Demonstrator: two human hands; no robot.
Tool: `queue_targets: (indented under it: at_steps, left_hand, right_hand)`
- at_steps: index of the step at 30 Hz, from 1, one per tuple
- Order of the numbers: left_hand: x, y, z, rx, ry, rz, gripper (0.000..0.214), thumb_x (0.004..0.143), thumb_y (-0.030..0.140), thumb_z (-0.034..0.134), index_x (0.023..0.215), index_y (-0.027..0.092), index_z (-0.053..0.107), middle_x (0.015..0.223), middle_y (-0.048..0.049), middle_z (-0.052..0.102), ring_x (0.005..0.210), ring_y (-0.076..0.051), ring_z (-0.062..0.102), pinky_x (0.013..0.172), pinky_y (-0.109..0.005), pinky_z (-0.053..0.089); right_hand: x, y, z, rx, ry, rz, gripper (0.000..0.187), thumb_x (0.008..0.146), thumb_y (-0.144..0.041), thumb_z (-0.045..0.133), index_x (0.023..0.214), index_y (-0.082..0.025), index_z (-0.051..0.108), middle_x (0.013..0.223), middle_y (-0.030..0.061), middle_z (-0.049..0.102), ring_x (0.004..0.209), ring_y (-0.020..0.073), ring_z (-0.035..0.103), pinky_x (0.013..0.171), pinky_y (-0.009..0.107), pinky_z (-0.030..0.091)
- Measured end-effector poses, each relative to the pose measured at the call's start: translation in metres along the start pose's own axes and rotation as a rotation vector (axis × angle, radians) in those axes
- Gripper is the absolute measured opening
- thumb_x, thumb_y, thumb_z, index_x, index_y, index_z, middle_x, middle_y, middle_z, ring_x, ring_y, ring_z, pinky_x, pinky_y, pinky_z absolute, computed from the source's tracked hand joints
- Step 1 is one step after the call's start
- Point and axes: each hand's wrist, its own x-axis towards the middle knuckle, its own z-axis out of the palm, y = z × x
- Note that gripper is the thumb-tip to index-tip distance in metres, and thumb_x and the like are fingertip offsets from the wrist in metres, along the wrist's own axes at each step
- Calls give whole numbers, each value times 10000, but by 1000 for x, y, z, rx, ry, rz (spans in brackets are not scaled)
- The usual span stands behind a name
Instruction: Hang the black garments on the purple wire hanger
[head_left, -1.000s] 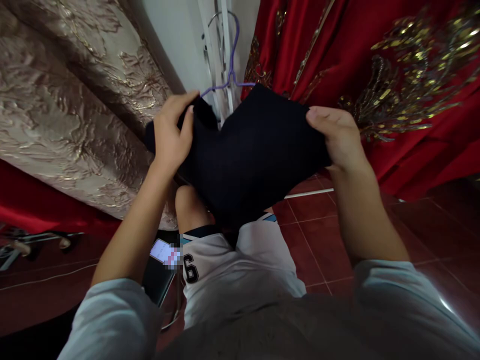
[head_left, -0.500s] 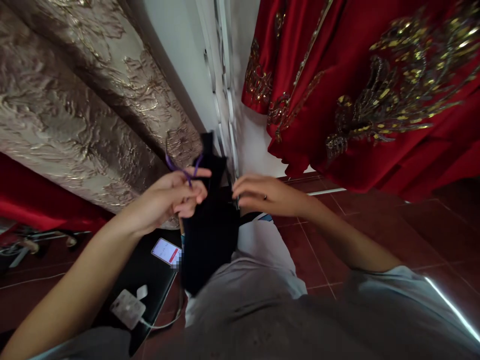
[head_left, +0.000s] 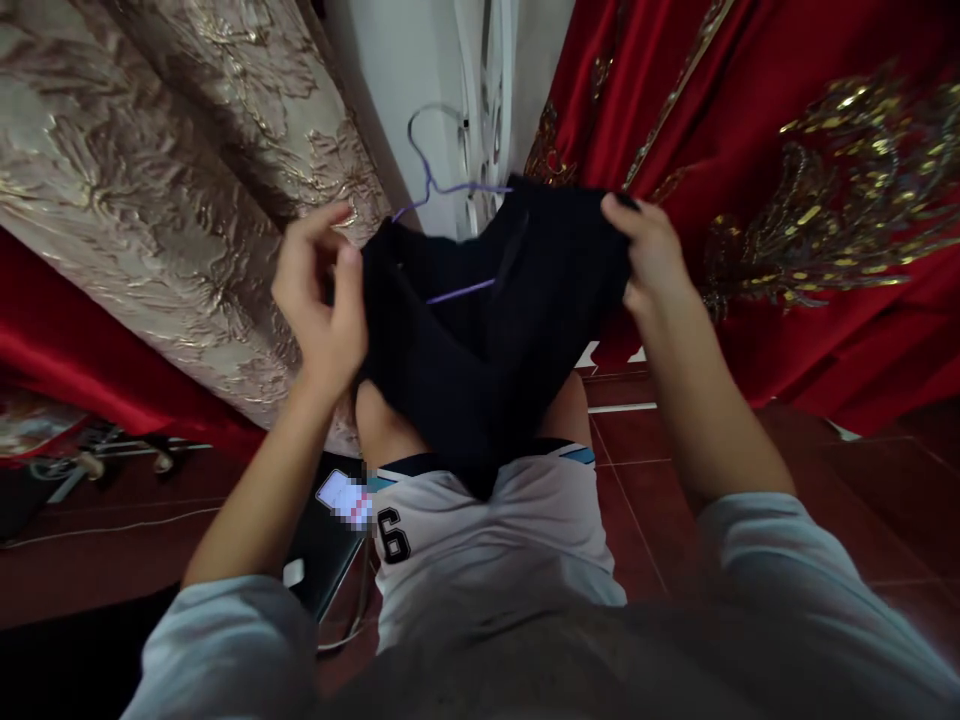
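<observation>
A dark navy top (head_left: 450, 370) is spread on a thin purple clothes hanger (head_left: 429, 185) above my lap. The hanger's hook points away from me, and part of its lower bar shows inside the neck opening. My right hand (head_left: 652, 250) pinches the top's right shoulder, thumb over the cloth, fingers hidden behind it. Beside the left shoulder is my left hand (head_left: 319, 300), thumb and forefinger apart and no cloth visible between them. Its thumb is close against the garment's edge; whether they touch I cannot tell. The top's lower part hangs in a point over my white shorts (head_left: 480, 520).
Beige embossed cloth (head_left: 187, 200) hangs at left, red sequined cloth (head_left: 810, 220) at right. White metal rails (head_left: 484, 120) stand between them. A lit phone (head_left: 341, 495) and a small white block (head_left: 293, 573) lie on a black surface (head_left: 337, 545), with a white cable nearby.
The top, bunched with the hanger before, is now spread wide over the hanger. My hands have moved apart and away from me, and my right hand has taken hold of a shoulder.
</observation>
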Motion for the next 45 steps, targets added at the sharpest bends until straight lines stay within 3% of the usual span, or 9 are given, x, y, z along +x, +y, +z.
queue_targets:
  at_steps: [3,6,8,13,17,23,33,38,45]
  left_hand:
    - [-28,20,17,197,-371,163,383,1063,303,458,1399,199,611,1197,-67,732,1042,-200,715,943,-336,550]
    - [-61,26,32,373,-779,10,489,1029,272,501,1516,229,493,1130,-84,756,894,-219,744,765,-306,552]
    - [-82,24,40,390,-859,-103,422,1026,277,526,1439,195,547,1060,-96,753,858,-233,737,726,-310,531]
    - [-127,27,56,170,-596,-291,204,901,268,732,828,190,559,768,0,630,702,-159,621,680,-267,464]
    - [-158,42,76,-116,-279,-510,274,877,219,718,823,208,449,760,37,482,656,-107,520,619,-218,434]
    - [-181,67,97,-560,63,-793,509,881,320,769,1272,279,445,684,95,360,500,-61,413,500,-175,377]
    - [-199,53,94,-645,-141,-829,388,873,247,697,1237,198,574,1043,-74,709,989,-179,711,947,-321,568]
    - [-208,53,102,-483,-192,-831,63,879,173,622,939,178,638,845,-26,692,844,-153,702,824,-271,567]
    - [-217,34,135,-243,-164,-749,50,863,184,618,910,175,630,834,-37,672,778,-161,684,753,-279,573]
  right_hand:
    - [7,-4,-21,78,54,-86,257,914,-392,678,1014,-157,710,1033,128,761,1096,161,707,895,353,539]
    - [-22,7,-41,114,134,-130,323,871,-462,703,1015,-173,687,1083,169,748,1108,215,705,911,398,545]
    - [-45,19,-48,93,175,-107,385,841,-506,698,1043,-180,664,1078,181,740,1096,248,704,903,430,550]
    - [-106,35,-21,-104,532,-344,347,829,-397,689,1109,-200,633,1157,107,687,1100,210,668,1019,445,511]
    - [-179,46,39,-258,877,-429,190,891,-377,680,964,-215,611,990,39,652,938,163,651,875,341,536]
    - [-234,89,95,-98,-285,258,456,991,-565,511,767,-184,624,654,28,635,604,148,572,585,283,449]
    - [-225,79,95,4,-123,323,382,871,-504,659,643,-204,590,535,-21,525,512,112,453,530,259,353]
    - [-217,74,99,103,-167,471,336,786,-478,657,626,-183,635,441,-18,527,394,79,372,446,240,265]
    - [-123,5,112,130,-34,180,272,894,-363,629,729,-152,675,511,-17,539,436,61,444,419,191,275]
